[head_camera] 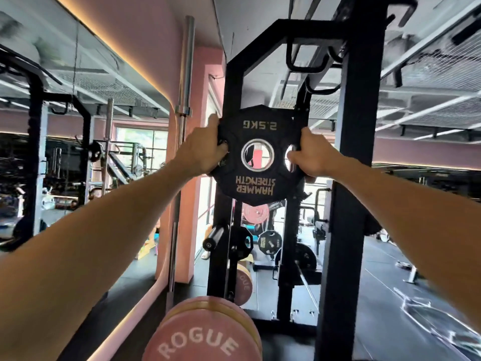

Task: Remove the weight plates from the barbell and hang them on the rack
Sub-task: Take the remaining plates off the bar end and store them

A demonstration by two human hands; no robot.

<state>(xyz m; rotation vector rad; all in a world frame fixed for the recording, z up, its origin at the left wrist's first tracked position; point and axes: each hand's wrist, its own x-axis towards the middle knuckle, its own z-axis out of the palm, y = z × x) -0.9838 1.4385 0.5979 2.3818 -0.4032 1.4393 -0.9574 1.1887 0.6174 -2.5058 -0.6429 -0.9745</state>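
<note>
Both hands, left hand (205, 149) and right hand (309, 155), grip the black rubber 2.5 kg weight plate (257, 155) by its side slots, raised before the black steel rack (359, 152). Align the centre bore with a free peg, then slide it fully home.

Both forearms are bare from the picture's lower corners to the wrists, with no sleeves showing. The left hand (201, 149) and right hand (311, 155) wear no gloves, rings or watch.
</note>
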